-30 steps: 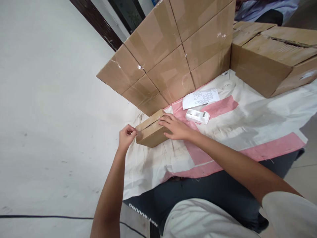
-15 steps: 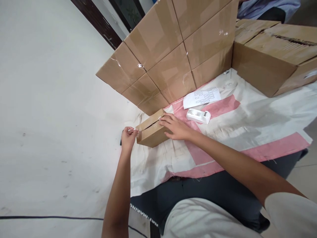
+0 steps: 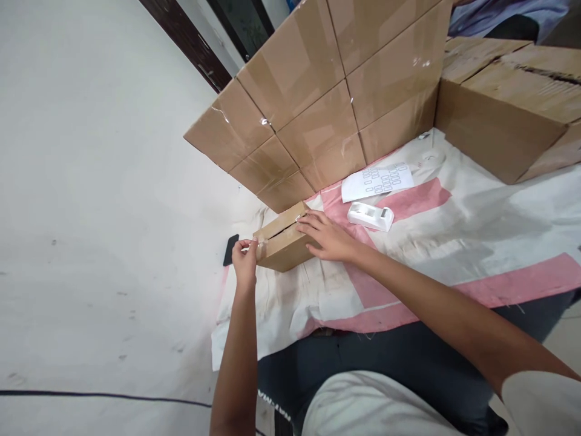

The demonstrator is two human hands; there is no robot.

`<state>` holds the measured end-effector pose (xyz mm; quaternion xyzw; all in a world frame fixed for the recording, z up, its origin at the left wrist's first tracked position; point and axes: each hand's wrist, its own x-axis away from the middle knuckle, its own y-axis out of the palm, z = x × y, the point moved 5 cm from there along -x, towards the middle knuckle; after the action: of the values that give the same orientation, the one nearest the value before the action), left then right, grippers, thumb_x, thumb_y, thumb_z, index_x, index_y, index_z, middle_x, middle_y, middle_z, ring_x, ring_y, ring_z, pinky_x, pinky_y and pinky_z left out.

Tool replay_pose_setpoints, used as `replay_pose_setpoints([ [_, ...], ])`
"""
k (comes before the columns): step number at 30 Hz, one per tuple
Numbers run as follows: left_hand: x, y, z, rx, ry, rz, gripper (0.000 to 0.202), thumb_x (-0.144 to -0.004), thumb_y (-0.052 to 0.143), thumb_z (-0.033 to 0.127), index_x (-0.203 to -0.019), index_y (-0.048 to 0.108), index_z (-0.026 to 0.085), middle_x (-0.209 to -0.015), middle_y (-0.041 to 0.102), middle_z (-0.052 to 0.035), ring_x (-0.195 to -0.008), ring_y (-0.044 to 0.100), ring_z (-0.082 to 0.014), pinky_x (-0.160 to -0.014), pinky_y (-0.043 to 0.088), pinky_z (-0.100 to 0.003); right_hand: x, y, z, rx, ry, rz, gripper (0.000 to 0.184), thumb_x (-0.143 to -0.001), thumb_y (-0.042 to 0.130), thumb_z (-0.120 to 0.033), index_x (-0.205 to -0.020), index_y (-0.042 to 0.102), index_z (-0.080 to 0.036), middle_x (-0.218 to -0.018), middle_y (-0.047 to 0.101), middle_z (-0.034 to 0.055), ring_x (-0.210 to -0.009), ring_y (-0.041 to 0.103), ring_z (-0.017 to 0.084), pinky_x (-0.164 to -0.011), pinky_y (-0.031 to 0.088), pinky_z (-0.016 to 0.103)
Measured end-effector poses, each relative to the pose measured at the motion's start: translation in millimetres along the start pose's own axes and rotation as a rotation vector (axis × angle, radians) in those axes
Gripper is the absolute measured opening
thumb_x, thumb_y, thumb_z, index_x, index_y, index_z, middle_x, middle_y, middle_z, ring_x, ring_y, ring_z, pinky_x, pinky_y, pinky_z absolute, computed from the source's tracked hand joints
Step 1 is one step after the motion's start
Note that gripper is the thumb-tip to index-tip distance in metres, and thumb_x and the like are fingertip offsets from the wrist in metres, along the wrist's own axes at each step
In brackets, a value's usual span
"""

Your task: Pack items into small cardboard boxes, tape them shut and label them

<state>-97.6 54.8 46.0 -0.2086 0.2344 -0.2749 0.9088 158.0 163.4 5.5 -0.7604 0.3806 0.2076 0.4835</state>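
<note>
A small brown cardboard box [image 3: 285, 253] lies on the cloth, with a dark gap along the seam of its upper side. At its left end, my left hand [image 3: 245, 263] is closed in a pinch on a strip of clear tape [image 3: 262, 248], part of which lies against the box. My right hand [image 3: 330, 237] rests on the right end of the box, fingers stretched out over the top edge. To the right of that hand sits a white tape dispenser [image 3: 371, 216].
Behind the box rises a wall of taped cardboard boxes [image 3: 318, 130]. A larger carton [image 3: 497, 130] stands at the right. A printed paper sheet [image 3: 377, 183] lies beyond the dispenser. Near the white wall is a black phone-like object [image 3: 230, 249]. White and pink cloth [image 3: 408, 272] covers the surface.
My left hand has moved in against the left end of the box, uncovering more of the black object. The right hand stays on the box. The whole view has shifted slightly.
</note>
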Motion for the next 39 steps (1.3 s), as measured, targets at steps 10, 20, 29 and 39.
replay_pose_setpoints([
  [10,3.9,-9.8,9.5,0.071,0.101,-0.066,0.019,-0.080,0.061,0.035,-0.085,0.073,0.021,-0.102,0.070,-0.0045,-0.096,0.063,-0.0194,-0.085,0.049,-0.032,-0.3,0.3,-0.5,0.006,0.012,0.003,0.050,-0.086,0.061,-0.022,-0.135,0.055,-0.019,-0.145,0.052,0.0125,-0.144,0.031,0.037,-0.109,0.046,0.060],
  [20,-10.6,-15.0,10.6,-0.004,0.209,-0.248,0.017,-0.076,0.058,0.029,-0.062,0.063,0.021,-0.098,0.068,-0.0046,-0.102,0.062,-0.0221,-0.098,0.045,-0.037,0.1,2.5,0.0,0.008,0.013,0.025,0.049,-0.086,0.060,-0.021,-0.135,0.055,-0.020,-0.145,0.052,0.0125,-0.146,0.028,0.036,-0.112,0.043,0.059],
  [29,-26.1,-8.3,5.7,-0.132,0.193,-0.344,0.012,-0.073,0.060,0.025,-0.085,0.062,0.023,-0.102,0.065,-0.0030,-0.098,0.061,-0.0212,-0.088,0.046,-0.034,1.7,4.7,0.9,0.011,0.026,0.032,0.048,-0.086,0.060,-0.021,-0.134,0.055,-0.020,-0.145,0.052,0.0117,-0.146,0.028,0.036,-0.112,0.042,0.060],
  [39,-30.5,7.0,-4.0,-0.160,0.161,-0.209,0.034,-0.073,0.058,0.019,-0.106,0.053,0.026,-0.121,0.058,-0.0041,-0.103,0.060,-0.0199,-0.080,0.048,-0.031,0.3,2.6,-1.4,-0.003,0.029,0.032,0.046,-0.086,0.060,-0.020,-0.132,0.056,-0.021,-0.144,0.052,0.0129,-0.147,0.027,0.037,-0.112,0.042,0.061],
])
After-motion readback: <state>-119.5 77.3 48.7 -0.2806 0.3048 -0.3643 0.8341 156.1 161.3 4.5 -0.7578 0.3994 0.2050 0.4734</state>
